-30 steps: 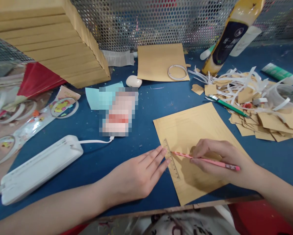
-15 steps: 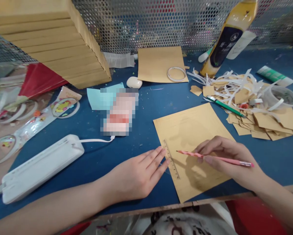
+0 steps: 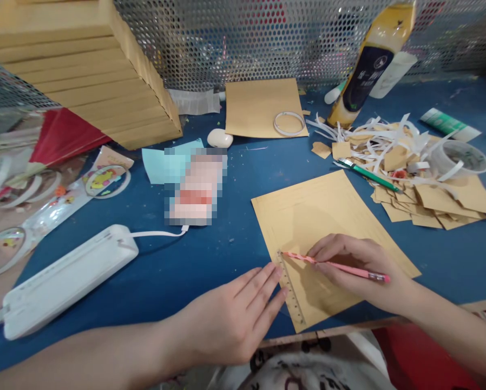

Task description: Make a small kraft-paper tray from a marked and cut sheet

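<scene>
A sheet of brown kraft paper (image 3: pixel 320 211) lies on the blue table in front of me. Along its left edge rests a short clear ruler (image 3: pixel 291 295). My left hand (image 3: pixel 238 311) is open, its outstretched fingertips pressing on the ruler's left side. My right hand (image 3: pixel 354 268) is closed around a pink pencil (image 3: pixel 340 265) with an eraser end. The pencil's tip points left, at the upper end of the ruler; whether it touches the paper I cannot tell. The right hand's shadow falls across the sheet.
A tall stack of brown paper bundles (image 3: pixel 89 81) stands at the back left. A phone (image 3: pixel 198 184), blurred out, is cabled to a white power strip (image 3: pixel 72 279). On the right are a bottle (image 3: pixel 365 76), a green pen (image 3: pixel 368 176) and paper scraps (image 3: pixel 429 206).
My left hand and the ruler have slid toward me along the paper's left edge. My right hand has moved left, bringing the pencil tip to the ruler's upper end.
</scene>
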`<state>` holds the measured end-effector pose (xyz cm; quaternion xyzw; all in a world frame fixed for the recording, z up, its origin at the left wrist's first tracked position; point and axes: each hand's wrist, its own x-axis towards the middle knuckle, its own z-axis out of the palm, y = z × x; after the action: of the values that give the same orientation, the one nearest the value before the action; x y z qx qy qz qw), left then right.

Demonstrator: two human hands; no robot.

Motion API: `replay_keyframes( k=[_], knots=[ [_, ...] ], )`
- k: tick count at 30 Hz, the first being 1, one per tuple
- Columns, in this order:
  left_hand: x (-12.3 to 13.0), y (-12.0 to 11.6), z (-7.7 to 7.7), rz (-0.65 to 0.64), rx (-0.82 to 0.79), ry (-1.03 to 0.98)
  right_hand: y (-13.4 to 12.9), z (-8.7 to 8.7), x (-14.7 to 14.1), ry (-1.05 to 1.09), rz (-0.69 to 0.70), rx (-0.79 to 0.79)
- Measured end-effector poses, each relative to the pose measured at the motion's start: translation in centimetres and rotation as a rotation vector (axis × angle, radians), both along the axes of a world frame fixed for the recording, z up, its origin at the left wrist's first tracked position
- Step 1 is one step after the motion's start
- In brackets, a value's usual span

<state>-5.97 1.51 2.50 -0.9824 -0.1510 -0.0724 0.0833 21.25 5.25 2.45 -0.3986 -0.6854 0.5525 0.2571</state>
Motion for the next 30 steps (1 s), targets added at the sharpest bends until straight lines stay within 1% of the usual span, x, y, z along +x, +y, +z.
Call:
replay_keyframes(
  k=[12,20,30],
  knots=[
    [0.04,-0.12,0.04,-0.007,-0.008,0.024,0.18,0.24,0.02,-0.029,0.045,0.042],
    [0.16,-0.28,-0.15,-0.013,-0.021,0.041,0.12,0.22,-0.04,-0.034,0.024,-0.005],
    [0.23,-0.43,0.07,-0.006,-0.031,0.032,0.11,0.15,0.08,-0.034,0.024,-0.026]
  ],
)
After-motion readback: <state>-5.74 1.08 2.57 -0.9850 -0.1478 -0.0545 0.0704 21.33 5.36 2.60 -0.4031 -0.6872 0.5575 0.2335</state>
